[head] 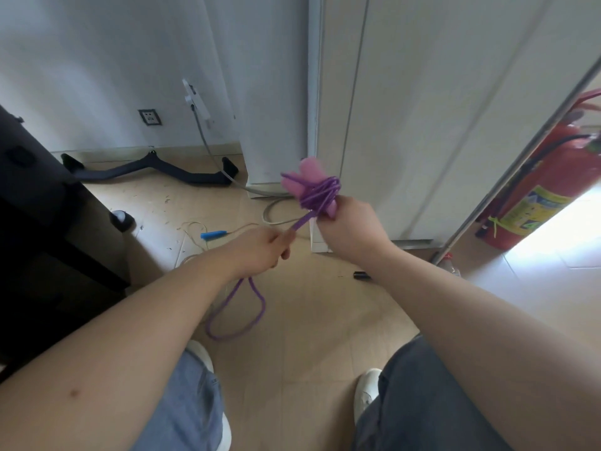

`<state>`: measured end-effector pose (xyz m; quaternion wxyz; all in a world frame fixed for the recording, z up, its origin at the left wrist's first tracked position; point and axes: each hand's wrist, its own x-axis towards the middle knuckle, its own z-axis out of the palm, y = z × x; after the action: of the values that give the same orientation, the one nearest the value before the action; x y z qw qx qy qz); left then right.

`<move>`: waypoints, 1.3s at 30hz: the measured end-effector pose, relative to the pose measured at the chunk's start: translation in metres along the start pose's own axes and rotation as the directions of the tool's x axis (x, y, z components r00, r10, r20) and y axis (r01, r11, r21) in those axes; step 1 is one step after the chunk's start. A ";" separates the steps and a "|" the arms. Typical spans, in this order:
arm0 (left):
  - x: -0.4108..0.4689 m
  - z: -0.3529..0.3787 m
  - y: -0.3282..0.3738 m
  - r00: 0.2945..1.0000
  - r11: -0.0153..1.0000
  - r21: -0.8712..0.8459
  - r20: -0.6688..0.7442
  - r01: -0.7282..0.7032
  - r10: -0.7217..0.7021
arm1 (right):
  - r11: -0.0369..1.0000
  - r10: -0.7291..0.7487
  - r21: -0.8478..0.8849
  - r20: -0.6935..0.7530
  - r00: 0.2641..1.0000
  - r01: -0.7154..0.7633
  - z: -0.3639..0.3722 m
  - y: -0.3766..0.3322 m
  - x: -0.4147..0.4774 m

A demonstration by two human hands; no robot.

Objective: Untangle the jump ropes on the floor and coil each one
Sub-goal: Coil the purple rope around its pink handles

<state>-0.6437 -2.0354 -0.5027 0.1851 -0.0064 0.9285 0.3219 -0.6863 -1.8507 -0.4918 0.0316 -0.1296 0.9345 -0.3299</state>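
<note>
Over the tiled floor (pixel 309 320), near the middle of your view, your right hand (pixel 351 229) is curled round the lower ends of the pink handles (pixel 300 180), with the purple jump rope (pixel 320 192) wound about them in tight turns. Your left hand (pixel 257 249), at eight o'clock from the right, pinches the free run of cord between thumb and fingers. A slack loop hangs from it toward six o'clock, down between your shoes. I'd judge this cord light, limp and smooth, so the turns could slide off the handles if you let the tension go. Hold it close to the bundle and feed it taut. At ten o'clock from your left hand a blue handle (pixel 213 235) lies on the floor, its thin pale cord (pixel 192 227) in loose curls, not yet coiled.
</note>
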 end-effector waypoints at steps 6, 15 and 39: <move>-0.009 0.006 0.011 0.970 0.920 0.308 0.100 -0.243 0.223 | 0.830 0.186 -0.552 0.153 0.971 -0.072 -0.001 0.032 0.006; 0.006 -0.026 -0.003 0.857 0.714 0.644 -0.172 -0.276 0.487 | 0.697 -0.118 -0.524 0.590 0.799 0.490 0.031 0.005 -0.019; 0.000 -0.009 -0.001 0.989 0.891 -0.435 0.126 0.129 -0.082 | 0.986 -0.034 0.166 0.239 0.970 -0.007 -0.003 -0.020 -0.022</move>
<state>-0.6469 -2.0412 -0.4972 0.2441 -0.0818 0.8185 0.5137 -0.6609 -1.8585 -0.4776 0.1532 -0.1721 0.8922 -0.3885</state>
